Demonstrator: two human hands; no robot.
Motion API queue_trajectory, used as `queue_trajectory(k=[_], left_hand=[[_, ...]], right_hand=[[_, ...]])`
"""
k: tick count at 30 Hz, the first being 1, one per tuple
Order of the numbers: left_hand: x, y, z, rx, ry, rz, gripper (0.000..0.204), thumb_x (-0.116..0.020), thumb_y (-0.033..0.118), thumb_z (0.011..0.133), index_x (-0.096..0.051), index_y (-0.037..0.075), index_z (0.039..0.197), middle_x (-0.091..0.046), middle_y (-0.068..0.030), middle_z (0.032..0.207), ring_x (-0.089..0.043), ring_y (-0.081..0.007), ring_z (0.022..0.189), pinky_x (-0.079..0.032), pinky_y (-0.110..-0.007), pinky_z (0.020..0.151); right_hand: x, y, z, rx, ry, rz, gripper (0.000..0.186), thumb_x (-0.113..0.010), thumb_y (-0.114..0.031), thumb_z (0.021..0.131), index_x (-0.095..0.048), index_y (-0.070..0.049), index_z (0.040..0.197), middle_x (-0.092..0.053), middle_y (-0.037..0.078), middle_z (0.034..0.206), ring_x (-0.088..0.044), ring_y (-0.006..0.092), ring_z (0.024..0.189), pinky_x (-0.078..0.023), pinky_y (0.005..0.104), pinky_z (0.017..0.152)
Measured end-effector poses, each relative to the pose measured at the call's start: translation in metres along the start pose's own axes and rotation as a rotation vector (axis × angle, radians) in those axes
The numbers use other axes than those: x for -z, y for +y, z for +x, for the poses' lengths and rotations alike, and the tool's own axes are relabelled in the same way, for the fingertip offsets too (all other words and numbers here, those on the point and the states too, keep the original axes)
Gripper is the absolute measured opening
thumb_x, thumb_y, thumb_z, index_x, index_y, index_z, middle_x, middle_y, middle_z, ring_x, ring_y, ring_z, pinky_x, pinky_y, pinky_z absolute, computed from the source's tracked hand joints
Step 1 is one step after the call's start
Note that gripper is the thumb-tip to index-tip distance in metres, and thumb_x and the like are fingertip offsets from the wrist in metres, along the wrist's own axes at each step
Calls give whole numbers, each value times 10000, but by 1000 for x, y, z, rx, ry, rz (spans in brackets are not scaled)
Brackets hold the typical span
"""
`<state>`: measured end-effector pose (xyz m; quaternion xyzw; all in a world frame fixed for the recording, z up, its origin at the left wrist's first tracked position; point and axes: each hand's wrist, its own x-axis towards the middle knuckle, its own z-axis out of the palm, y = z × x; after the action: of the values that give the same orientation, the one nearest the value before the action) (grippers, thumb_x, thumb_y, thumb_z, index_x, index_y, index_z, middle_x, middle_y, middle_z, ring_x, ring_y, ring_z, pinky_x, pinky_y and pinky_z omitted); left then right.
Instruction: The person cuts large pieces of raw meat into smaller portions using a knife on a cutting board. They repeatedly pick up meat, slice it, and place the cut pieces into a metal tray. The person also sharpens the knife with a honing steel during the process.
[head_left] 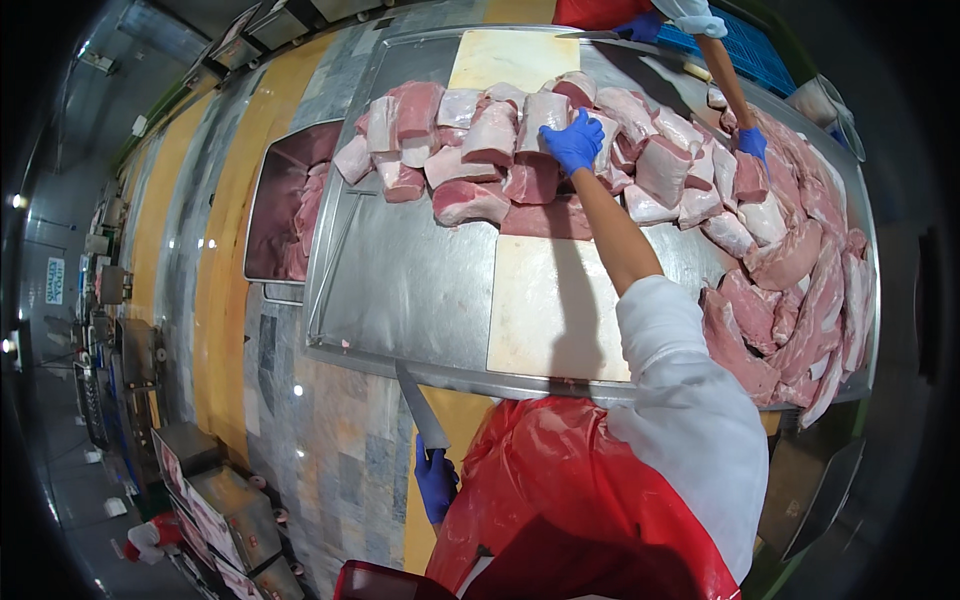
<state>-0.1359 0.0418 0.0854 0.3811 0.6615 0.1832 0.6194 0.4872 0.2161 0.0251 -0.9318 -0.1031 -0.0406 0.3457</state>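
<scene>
Blue-gloved right hand (pixel 575 145) lies splayed on a meat chunk (pixel 538 114), steadying it, I'd guess. Left hand (pixel 436 485) grips a knife (pixel 424 413) well apart, probably safer.

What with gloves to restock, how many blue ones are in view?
4: on the left hand, holding a knife; the right hand, on meat; a co-worker's hand with another knife; their other hand, at meat. More may be hidden.
</scene>
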Motion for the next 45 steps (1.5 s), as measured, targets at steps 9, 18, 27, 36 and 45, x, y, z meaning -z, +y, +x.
queue_trajectory(k=[9, 18, 27, 36, 45], left_hand=[[1, -3, -8, -40, 0, 84, 628, -568, 148, 933, -364, 84, 1524, -524, -29, 687, -446, -88, 520, -371, -258, 431], [29, -42, 2, -172, 16, 107, 613, -584, 171, 951, -370, 89, 1519, -494, -19, 637, -439, -78, 486, -360, -263, 425], [15, -7, 13, -101, -27, -13, 583, -544, 117, 962, -381, 94, 1521, -499, -9, 658, -432, -77, 503, -372, -264, 447], [17, 7, 61, -251, -336, 227, 562, -550, 139, 981, -391, 109, 1519, -491, 6, 686, -450, -61, 566, -388, -255, 483], [-98, 34, 126, -280, -867, 176, 608, -555, 181, 976, -349, 169, 1548, -566, -27, 736, -507, -94, 553, -447, -280, 512]], right_hand=[[-31, 47, -8, -84, 247, 18, 1021, -753, -636, 688, -384, -98, 1474, -377, 275, 1463, -381, 457, 1335, -311, 564, 1105], [-4, 35, 21, 5, -106, -245, 1077, -758, -391, 678, -201, -53, 1536, -561, 296, 1232, -610, 428, 1111, -505, 502, 937], [86, 104, 5, 67, -441, 474, 868, -774, -229, 633, -486, -6, 1421, -630, 221, 1273, -654, 283, 1085, -519, 360, 933], [101, 195, -262, 49, -645, -376, 1191, -723, -672, 696, -186, -75, 1575, -299, 346, 1522, -395, 522, 1340, -355, 576, 1068], [92, 176, -246, 398, -321, 7, 839, -617, -552, 900, -348, -50, 1516, -287, 372, 1509, -264, 516, 1420, -235, 563, 1159]])
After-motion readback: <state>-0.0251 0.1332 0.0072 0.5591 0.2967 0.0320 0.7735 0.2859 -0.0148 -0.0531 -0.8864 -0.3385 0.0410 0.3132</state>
